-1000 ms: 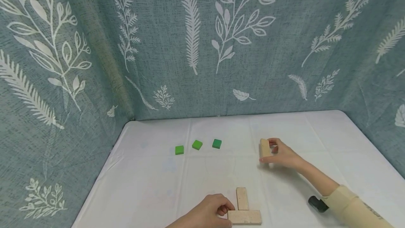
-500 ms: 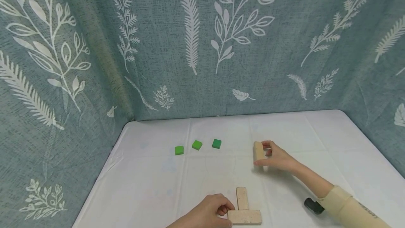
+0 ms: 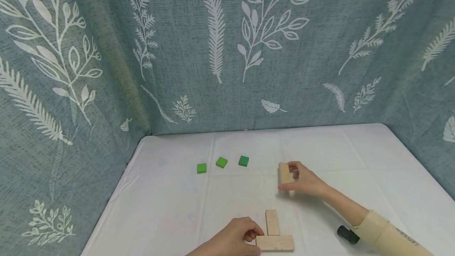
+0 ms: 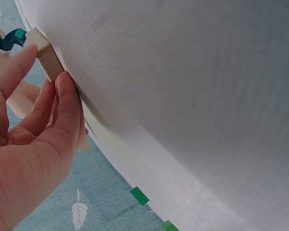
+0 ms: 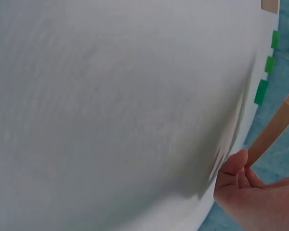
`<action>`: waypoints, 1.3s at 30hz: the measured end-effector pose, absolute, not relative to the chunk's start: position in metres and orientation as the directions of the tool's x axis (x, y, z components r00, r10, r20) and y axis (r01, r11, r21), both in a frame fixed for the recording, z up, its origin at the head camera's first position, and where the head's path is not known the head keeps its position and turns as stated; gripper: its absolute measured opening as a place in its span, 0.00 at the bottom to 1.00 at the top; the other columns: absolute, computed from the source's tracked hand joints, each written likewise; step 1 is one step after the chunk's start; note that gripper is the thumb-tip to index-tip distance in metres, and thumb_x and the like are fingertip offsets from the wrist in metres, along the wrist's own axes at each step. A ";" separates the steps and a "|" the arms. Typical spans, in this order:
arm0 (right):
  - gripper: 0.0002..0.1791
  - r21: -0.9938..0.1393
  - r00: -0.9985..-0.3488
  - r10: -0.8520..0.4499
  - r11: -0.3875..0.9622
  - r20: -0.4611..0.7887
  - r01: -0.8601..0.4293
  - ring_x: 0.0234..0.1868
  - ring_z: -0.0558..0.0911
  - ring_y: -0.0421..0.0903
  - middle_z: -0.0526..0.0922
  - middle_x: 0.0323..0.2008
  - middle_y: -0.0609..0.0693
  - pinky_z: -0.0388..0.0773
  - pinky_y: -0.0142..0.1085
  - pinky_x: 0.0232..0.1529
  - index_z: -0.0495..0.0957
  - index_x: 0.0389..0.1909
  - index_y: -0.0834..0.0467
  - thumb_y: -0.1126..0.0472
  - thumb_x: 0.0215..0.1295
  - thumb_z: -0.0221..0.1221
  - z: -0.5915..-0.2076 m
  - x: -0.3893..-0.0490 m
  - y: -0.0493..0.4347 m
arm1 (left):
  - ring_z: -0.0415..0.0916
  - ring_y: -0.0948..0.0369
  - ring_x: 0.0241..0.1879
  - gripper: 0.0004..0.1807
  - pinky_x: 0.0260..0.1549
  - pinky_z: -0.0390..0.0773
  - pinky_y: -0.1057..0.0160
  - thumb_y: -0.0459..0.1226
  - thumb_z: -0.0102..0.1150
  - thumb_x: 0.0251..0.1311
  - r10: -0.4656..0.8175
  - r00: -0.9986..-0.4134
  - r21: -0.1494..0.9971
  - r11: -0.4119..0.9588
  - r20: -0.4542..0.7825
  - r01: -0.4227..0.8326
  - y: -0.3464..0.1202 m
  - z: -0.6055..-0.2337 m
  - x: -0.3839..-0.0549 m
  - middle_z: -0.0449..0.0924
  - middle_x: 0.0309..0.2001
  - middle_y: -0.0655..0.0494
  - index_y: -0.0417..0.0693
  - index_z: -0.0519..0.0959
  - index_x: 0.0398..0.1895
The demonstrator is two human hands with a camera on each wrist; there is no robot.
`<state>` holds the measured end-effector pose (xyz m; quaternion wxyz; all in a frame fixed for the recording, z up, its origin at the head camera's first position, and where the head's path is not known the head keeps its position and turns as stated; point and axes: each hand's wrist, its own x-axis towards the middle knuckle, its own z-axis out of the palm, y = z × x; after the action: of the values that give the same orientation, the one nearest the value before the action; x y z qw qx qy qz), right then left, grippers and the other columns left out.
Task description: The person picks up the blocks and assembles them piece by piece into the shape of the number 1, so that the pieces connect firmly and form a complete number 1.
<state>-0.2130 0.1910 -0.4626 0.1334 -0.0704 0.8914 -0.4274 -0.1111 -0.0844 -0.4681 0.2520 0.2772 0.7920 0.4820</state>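
Note:
My left hand [image 3: 239, 237] pinches the left end of a wooden block [image 3: 275, 243] lying crosswise on the table. In the left wrist view the thumb and fingertips take hold of that block's end [image 4: 39, 41]. A second wooden block [image 3: 272, 223] lies lengthwise, its near end against the far side of the crosswise one. My right hand [image 3: 306, 180] grips a third wooden block [image 3: 284, 174] between thumb and fingers, farther back and to the right. A shadow lies below this block, which appears raised off the cloth. The right wrist view shows the same held block [image 5: 275, 129] sticking out past the thumb.
Three small green tiles [image 3: 201, 168] lie in a loose row toward the back of the white-covered table [image 3: 160, 208]. A patterned blue-green curtain [image 3: 227, 50] hangs behind and at both sides. A black object [image 3: 348, 234] sits by the right sleeve.
My right hand has moved left and somewhat nearer to me, carrying its wooden block. The left hand and the two blocks near it stay where they were.

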 end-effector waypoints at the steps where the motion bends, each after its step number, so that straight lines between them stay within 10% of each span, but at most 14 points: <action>1: 0.53 -0.783 -0.955 -0.242 0.622 -0.174 -0.015 0.55 0.70 0.55 0.71 0.58 0.59 0.72 0.47 0.48 0.59 0.67 0.66 0.45 0.47 0.74 -0.463 -0.212 0.190 | 0.68 0.74 0.34 0.15 0.38 0.75 0.73 0.29 0.67 0.50 0.685 -0.717 0.902 0.380 -0.126 0.204 -0.085 -0.468 -0.111 0.72 0.34 0.68 0.40 0.82 0.43; 39: 0.53 -0.740 -0.942 -0.326 0.651 -0.075 -0.166 0.54 0.70 0.52 0.73 0.50 0.52 0.71 0.51 0.52 0.63 0.63 0.67 0.44 0.42 0.76 -0.474 -0.191 0.150 | 0.68 0.75 0.34 0.14 0.38 0.75 0.73 0.30 0.69 0.51 0.707 -0.702 0.873 0.391 -0.083 0.291 -0.085 -0.470 -0.113 0.72 0.35 0.69 0.41 0.81 0.43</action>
<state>-0.1907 0.1497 -0.4740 0.1014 -0.1364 0.9029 -0.3947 -0.1127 -0.0847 -0.4704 0.2285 0.3110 0.8021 0.4557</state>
